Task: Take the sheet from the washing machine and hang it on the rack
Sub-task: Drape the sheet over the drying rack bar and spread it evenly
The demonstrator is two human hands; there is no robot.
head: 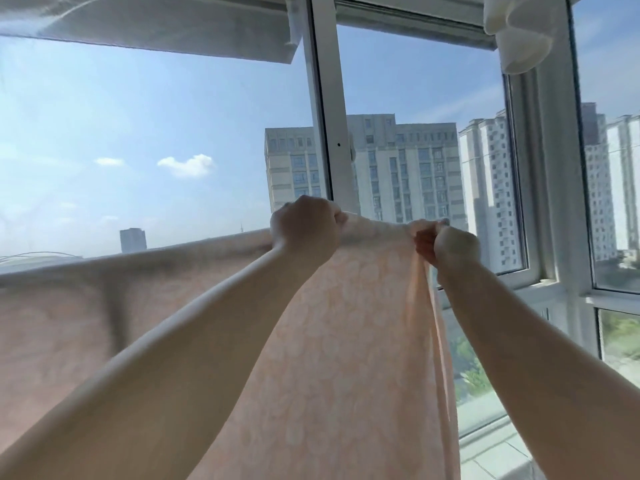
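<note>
Both arms are stretched up toward the window, and the 2 hands are clamped on the top edge of the pale peach sheet with a faint white round pattern (346, 341). The left hand (304, 228) has its fingers curled over the fold, knuckles toward me. The right hand (450, 245) pinches a bunched corner of the cloth just at its 3 o'clock side. The hands are apart, with a short taut span of cloth between them.

The sheet's long axis runs level, from the hands out toward 9 o'clock, where its top edge stretches in a straight line, as if already draped over a bar. The rack itself I cannot make out; the cloth hides whatever carries it. Below the hands the cloth falls straight toward 6 o'clock in soft folds, and the right edge hangs as a gathered strip under the right hand.

The coming move seems to turn on this: the unspread part lies at the right end, so the right hand is the nearer one to draw the bunched corner on toward 3 o'clock while the left steadies the fold.

Behind stand the white window frame (325, 116) at 12 o'clock, pale tower blocks (408, 168) beyond the glass, and bundled white cloth (519, 32) hanging at 1 o'clock.
</note>
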